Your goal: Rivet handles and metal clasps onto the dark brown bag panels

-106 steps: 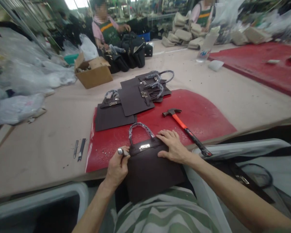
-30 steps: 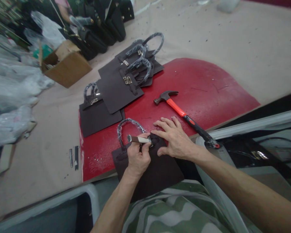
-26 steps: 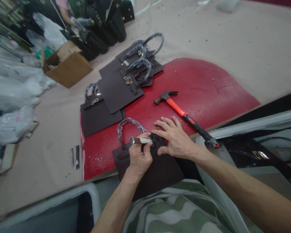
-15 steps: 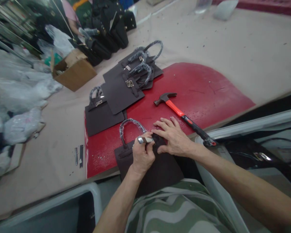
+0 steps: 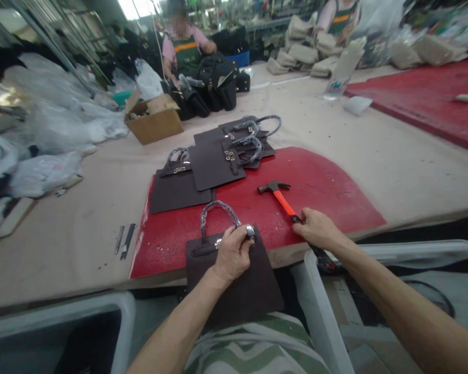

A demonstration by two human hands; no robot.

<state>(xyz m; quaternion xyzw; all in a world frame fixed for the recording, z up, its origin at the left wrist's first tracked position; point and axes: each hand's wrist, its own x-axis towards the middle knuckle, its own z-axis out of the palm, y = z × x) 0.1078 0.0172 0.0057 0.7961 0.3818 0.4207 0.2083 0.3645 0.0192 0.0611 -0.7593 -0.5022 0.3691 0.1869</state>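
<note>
My left hand (image 5: 232,255) is closed around a short metal punch (image 5: 250,231), its round silver end sticking up between thumb and fingers. The punch stands over the upper part of a dark brown bag panel (image 5: 253,285); its lower tip is hidden. That panel has a plastic-wrapped loop handle (image 5: 218,204) and a strap with a metal clasp, partly covered by my hand. To the right, my right hand (image 5: 316,227) has its fingers around the black grip of a claw hammer (image 5: 284,202) with an orange shaft. The hammer lies on the red mat (image 5: 327,182), head pointing away.
Several similar bag panels (image 5: 214,166) with wrapped handles lie stacked behind. Two thin dark tools (image 5: 128,241) rest left of the mat. Further back are a cardboard box (image 5: 156,124), black bags (image 5: 218,78) and a co-worker (image 5: 185,47). Grey bins (image 5: 128,317) stand below the table edge.
My right hand has left the panel and moved right onto the hammer's grip. The left hand still holds the punch over the panel. The view has tilted up, showing more background.
</note>
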